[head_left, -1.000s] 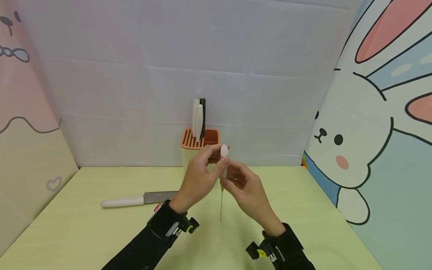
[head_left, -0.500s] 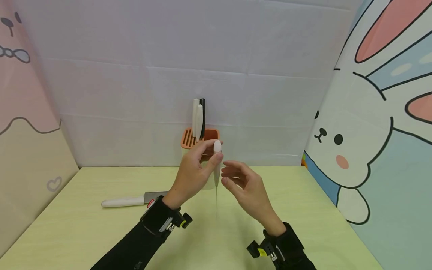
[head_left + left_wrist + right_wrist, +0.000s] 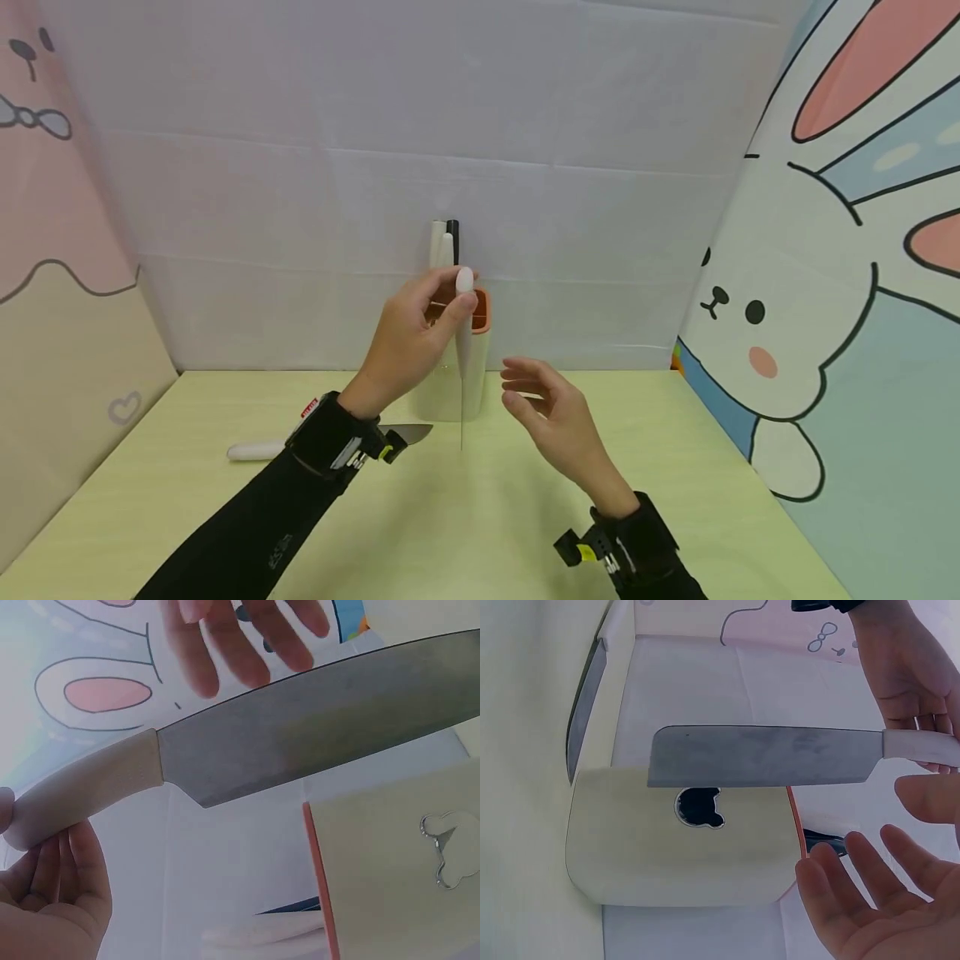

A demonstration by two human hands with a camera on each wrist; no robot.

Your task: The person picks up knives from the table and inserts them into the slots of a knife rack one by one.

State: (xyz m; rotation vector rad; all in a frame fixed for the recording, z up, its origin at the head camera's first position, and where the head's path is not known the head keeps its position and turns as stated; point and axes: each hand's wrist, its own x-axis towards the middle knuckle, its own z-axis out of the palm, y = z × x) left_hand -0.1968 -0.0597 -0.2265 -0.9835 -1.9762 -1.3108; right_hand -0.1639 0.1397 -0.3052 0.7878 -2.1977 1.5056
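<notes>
My left hand (image 3: 405,337) pinches the end of the white handle of a broad-bladed kitchen knife (image 3: 300,720), which hangs point down with its blade nearly edge-on in the head view. This knife is in front of the knife block (image 3: 481,367), a cream body with an orange slotted top that the left hand partly covers. Apart from the knife, to its right, is my right hand (image 3: 551,421), fingers loosely bent and holding nothing. The right wrist view shows the blade crossing in front of the block's dark bear-shaped window (image 3: 697,806).
Another white-handled knife (image 3: 255,451) lies on the pale wooden table (image 3: 420,525), partly hidden by my left forearm. Two white handles (image 3: 437,242) and a black handle (image 3: 453,237) stick up from the block. A white sheet (image 3: 300,208) hangs behind.
The right hand has let go of the knife and stays at about the same spot. My left hand has carried the knife up, forward and a little left, towards the block.
</notes>
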